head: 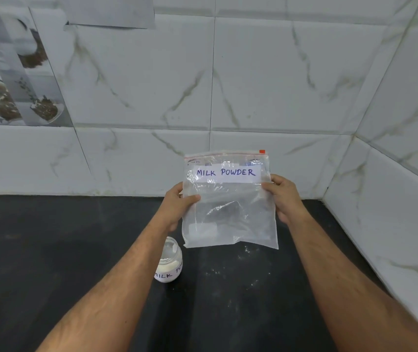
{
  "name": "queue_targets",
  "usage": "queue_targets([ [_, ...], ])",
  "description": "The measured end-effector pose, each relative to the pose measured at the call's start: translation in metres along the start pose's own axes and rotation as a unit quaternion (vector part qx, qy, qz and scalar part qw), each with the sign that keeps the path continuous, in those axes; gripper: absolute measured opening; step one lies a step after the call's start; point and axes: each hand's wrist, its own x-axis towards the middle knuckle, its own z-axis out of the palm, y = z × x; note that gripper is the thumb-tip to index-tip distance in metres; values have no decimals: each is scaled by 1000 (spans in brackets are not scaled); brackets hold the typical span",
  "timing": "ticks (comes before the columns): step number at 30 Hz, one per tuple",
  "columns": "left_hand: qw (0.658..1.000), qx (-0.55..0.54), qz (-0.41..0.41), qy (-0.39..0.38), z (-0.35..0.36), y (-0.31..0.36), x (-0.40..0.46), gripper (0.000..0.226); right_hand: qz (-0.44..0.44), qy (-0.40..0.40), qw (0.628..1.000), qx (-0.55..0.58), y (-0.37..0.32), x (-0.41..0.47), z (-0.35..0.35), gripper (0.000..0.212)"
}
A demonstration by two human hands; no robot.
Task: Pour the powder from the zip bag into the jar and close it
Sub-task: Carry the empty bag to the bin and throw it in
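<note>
A clear zip bag [229, 214] with a white label reading "MILK POWDER" and a red slider at its top right hangs upright above the black counter. My left hand [178, 205] grips its left edge and my right hand [283, 196] grips its right edge. The bag looks nearly empty, with a little white powder near its bottom left corner. A small glass jar [168, 262] with a white "MILK" label stands on the counter below the bag's left corner, partly hidden by my left forearm. It holds white powder and has no lid on it.
The black counter [50, 250] meets a white marble-tiled wall at the back and on the right, forming a corner. Specks of spilled powder [228, 265] lie on the counter right of the jar. A tile printed with food pictures [12, 80] is on the wall at the left.
</note>
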Motion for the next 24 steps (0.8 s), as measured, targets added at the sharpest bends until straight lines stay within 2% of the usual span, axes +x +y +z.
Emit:
queue_targets([
  [5,995,-63,-79,4,3,-1,3,25,22,-9,999,46,2,4,-2,23],
  [8,986,-96,-131,-25,2,-4,6,31,29,-16,998,54,-2,4,-3,35],
  [10,984,-93,-144,-54,3,-5,6,30,40,-15,998,47,-5,3,-6,33],
  [13,982,-98,-158,-30,5,-9,1,26,56,-16,998,39,-6,2,-9,30],
  [15,968,-134,-210,-33,2,-15,0,48,63,-13,998,29,-5,-1,-11,30],
  [17,948,-152,-271,-67,-1,-20,0,82,71,-18,997,12,-1,-2,-14,27],
  [18,942,-152,-287,-89,-2,-20,-1,90,74,-27,997,7,0,-2,-15,26],
  [19,941,-132,-291,-112,-3,-21,-1,89,77,-33,997,3,-1,-3,-15,25],
  [22,950,-61,-262,-159,-2,-18,-6,50,78,-31,996,10,-3,1,-20,27],
  [24,957,-57,-232,-161,0,-25,-6,39,99,-12,993,58,-2,1,-28,36],
])
